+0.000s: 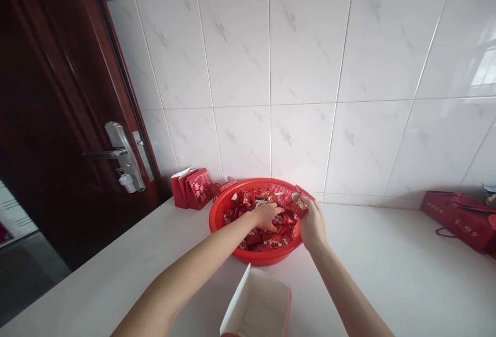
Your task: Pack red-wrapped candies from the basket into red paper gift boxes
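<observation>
A red plastic basket (219, 226) on the white tabletop holds a heap of red wrapped candies (267, 239). My left hand (266, 216) reaches into the basket and rests on the candies, its fingers apart and partly bent among the wrappers. At the basket's right rim, my right hand (313, 225) grips a red candy packet (297, 204) with light printing; part of the packet is behind the fingers. In front of the basket, between my forearms, stands an opened paper box (263, 301), white inside and red outside, with nothing visible in it.
Small red gift boxes (198, 189) stand at the back left, by the tiled wall (302, 146). A larger red box with a cord handle (457, 220) lies at the far right. A dark red door (73, 94) with a metal handle is beyond the table's left edge.
</observation>
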Motion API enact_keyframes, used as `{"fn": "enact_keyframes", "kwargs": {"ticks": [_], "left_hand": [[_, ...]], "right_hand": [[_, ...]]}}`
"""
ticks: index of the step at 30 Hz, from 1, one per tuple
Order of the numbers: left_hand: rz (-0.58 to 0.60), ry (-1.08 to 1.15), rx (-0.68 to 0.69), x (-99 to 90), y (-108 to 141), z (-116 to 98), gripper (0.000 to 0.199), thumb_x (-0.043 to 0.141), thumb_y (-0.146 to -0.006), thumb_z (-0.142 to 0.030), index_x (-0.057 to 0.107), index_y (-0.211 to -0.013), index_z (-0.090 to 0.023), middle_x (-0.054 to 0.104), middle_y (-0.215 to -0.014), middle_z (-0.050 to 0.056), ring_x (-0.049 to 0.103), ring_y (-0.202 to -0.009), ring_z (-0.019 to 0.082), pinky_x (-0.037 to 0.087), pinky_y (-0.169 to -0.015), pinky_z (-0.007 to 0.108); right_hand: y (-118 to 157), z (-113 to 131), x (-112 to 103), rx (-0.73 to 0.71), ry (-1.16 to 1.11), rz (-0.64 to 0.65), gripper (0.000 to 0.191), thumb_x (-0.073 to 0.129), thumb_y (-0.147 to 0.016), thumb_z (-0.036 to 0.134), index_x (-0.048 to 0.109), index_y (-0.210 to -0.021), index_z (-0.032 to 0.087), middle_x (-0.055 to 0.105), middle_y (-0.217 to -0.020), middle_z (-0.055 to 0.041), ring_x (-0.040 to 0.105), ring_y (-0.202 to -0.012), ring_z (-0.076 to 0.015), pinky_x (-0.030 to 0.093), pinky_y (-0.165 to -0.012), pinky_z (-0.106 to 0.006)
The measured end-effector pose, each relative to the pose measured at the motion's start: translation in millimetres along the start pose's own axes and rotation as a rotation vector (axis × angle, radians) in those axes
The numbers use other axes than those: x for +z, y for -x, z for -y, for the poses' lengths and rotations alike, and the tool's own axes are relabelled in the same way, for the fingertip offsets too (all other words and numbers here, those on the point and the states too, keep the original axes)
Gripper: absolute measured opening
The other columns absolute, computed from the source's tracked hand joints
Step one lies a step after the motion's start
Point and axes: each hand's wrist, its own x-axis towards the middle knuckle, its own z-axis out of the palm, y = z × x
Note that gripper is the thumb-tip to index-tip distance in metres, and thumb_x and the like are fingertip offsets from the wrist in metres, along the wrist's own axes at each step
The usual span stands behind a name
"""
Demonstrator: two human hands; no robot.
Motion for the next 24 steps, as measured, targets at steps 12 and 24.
{"fn": "enact_keyframes", "kwargs": {"ticks": [12,24], "left_hand": [[0.046,0.176,-0.088,0.0,-2.5,4.3,0.075,0.077,-0.071,-0.032,0.053,-0.14,-0.016,0.059,-0.142,0.016,0.057,-0.129,0.031,0.046,-0.103,0.035],[-0.025,0.279,-0.077,-3.8,2.0,2.3,0.026,0.074,-0.073,-0.043,0.065,-0.066,-0.019,0.066,-0.067,0.0,0.065,-0.074,0.021,0.046,-0.067,0.027]], "right_hand": [[2.6,5.0,4.2,0.052,-0.042,-0.026,0.01,0.067,-0.068,0.03,0.065,-0.065,0.02,0.068,-0.066,-0.0013,0.064,-0.067,-0.0189,0.052,-0.059,-0.029],[4.3,10.2,3.5,0.067,0.01,-0.029,0.007,0.065,-0.068,0.027,0.062,-0.069,0.021,0.064,-0.062,0.0015,0.061,-0.064,-0.0174,0.05,-0.059,-0.028]]}}
